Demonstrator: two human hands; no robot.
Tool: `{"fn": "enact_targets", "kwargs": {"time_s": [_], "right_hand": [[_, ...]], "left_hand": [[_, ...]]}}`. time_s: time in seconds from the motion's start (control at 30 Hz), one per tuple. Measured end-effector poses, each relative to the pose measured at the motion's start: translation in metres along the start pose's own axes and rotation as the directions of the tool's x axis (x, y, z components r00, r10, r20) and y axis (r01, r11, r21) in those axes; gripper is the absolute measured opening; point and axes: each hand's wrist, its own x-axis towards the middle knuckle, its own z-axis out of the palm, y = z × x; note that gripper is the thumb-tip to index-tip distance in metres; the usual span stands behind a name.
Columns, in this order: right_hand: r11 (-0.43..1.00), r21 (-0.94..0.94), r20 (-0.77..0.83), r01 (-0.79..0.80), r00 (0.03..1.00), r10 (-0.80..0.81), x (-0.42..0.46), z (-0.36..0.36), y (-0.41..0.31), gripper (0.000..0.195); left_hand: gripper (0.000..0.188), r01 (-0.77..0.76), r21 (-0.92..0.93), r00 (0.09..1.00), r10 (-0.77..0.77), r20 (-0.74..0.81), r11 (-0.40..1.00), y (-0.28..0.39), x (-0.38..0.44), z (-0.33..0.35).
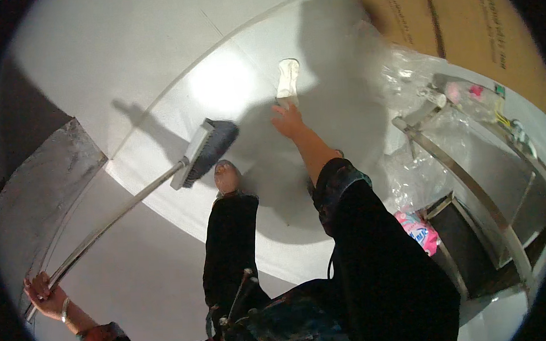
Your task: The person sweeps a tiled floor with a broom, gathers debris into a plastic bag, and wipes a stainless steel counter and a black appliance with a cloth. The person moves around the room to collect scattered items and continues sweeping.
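My left hand [48,296], with a band at the wrist, grips the metal handle of a broom [125,210] at the lower left. The handle slants up to the broom's pale head with dark bristles [215,143], close to my foot [227,177]. My right hand [291,122] reaches down ahead of me with its fingers spread. Right at its fingertips is a flat, white, elongated item [288,76], perhaps a sock or an insole, lying on the light floor. Whether the fingertips touch it, I cannot tell.
On the right stands a metal-framed rack [460,173] with clear plastic wrap [414,180] against it. A pink packet [417,234] sits by its lower part. Beyond is a large cardboard box [452,28] bearing writing. A grey panel [53,179] lies at the left.
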Motion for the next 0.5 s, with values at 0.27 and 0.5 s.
{"fn": "enact_targets", "kwargs": {"time_s": [0.27, 0.5], "right_hand": [[0.814, 0.58, -0.226, 0.024, 0.965, 0.133, 0.052, -0.005, 0.054, 0.05], [0.023, 0.989, -0.143, 0.147, 0.982, -0.125, -0.055, -0.124, -0.036, 0.04]], "left_hand": [[0.011, 0.092, -0.207, 0.982, -0.054, 0.179, 0.974, -0.031, 0.037, 0.007], [0.021, 0.035, -0.096, 0.999, -0.031, 0.038, 0.995, -0.018, 0.011, 0.03]]}}
